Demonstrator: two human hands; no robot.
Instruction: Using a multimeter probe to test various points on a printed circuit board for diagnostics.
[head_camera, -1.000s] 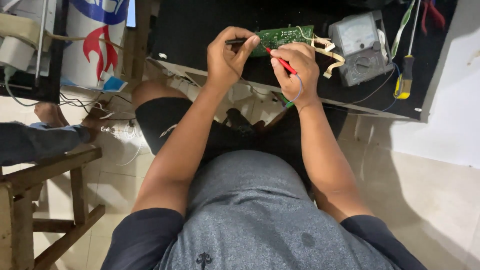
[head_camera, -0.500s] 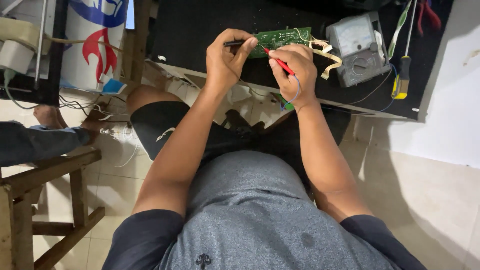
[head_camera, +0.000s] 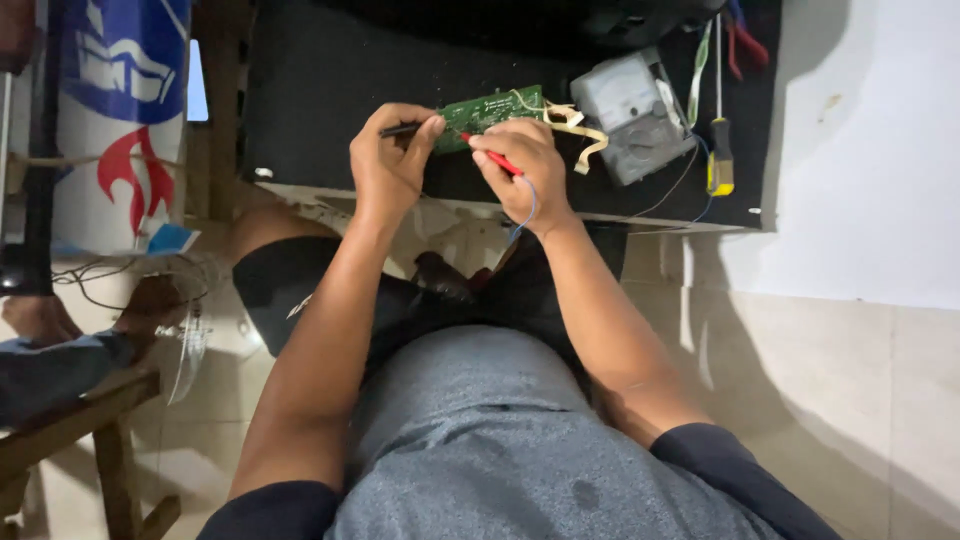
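From the head camera I see my left hand (head_camera: 392, 160) pinching a black probe (head_camera: 398, 130) and my right hand (head_camera: 520, 165) gripping a red probe (head_camera: 492, 155), both tips meeting on the green circuit board (head_camera: 490, 108). The board lies on the dark counter (head_camera: 310, 90), just beside a grey meter (head_camera: 636, 115). A yellow-handled screwdriver (head_camera: 719, 160) lies further right.

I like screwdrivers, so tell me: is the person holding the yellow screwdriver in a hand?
No, the yellow screwdriver lies on the black table, apart from the right hand, which holds a red probe.
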